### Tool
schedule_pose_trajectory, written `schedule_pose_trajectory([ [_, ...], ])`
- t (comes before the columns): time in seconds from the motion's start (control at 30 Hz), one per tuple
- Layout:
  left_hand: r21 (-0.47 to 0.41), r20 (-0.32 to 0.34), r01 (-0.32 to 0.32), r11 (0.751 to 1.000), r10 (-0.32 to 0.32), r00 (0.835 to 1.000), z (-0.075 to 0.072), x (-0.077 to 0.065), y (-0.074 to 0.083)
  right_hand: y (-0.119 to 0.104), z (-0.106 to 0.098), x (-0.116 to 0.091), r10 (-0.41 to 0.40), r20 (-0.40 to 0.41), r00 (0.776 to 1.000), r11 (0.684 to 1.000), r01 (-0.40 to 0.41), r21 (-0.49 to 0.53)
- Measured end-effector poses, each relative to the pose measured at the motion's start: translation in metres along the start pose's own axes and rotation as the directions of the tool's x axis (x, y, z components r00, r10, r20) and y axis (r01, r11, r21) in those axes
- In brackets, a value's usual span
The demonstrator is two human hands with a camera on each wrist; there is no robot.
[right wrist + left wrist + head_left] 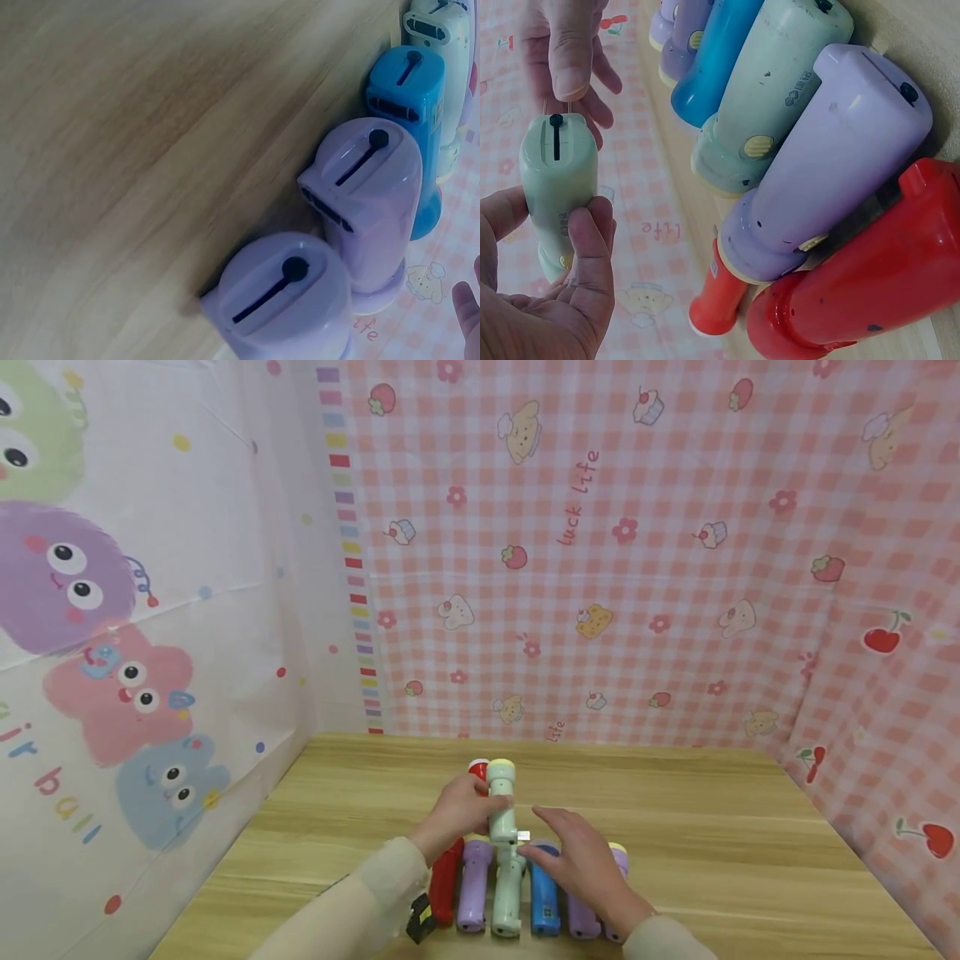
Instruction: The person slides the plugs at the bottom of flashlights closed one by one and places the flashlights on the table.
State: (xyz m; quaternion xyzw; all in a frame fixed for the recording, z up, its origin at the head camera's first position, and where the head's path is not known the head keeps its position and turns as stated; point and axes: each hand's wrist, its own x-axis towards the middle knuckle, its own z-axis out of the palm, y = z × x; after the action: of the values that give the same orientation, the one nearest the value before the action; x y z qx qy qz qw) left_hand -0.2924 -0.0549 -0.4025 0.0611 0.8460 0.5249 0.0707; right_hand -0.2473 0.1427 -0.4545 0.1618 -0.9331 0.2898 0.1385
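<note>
My left hand (463,808) grips a light green flashlight (502,814) around its body, the pale yellow rim of its head pointing away. Two metal plug prongs (523,836) stick out of its tail end, beside a black slider in a slot. Close to these prongs is my right hand (583,860), its thumb and fingers extended and holding nothing; in the left wrist view its thumb tip is just above the prongs. Below both hands lies a row of flashlights: red (446,889), purple (474,887), green (507,897), blue (544,893) and purple (583,922).
Another purple flashlight (619,857) ends the row at the right, partly hidden by my right hand. A smaller red flashlight (717,292) lies farther back. Near the row's left end is a black object (421,920). Patterned cloths hang behind the wooden table (712,843) and at its sides.
</note>
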Motion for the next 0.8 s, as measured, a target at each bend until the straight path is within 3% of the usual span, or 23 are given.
schedule_pose_trajectory([
  [0.3,0.024,0.008,-0.007,1.000,0.006,1.000,0.0008,-0.0002,-0.0002,-0.0038,0.0061,0.0012,-0.072,-0.043,0.996,0.997,0.073,0.009],
  [0.8,0.012,0.019,-0.002,1.000,0.002,1.000,-0.0004,-0.0027,-0.0012,-0.0080,0.0091,-0.0013,-0.120,-0.008,0.993,0.993,0.120,0.009],
])
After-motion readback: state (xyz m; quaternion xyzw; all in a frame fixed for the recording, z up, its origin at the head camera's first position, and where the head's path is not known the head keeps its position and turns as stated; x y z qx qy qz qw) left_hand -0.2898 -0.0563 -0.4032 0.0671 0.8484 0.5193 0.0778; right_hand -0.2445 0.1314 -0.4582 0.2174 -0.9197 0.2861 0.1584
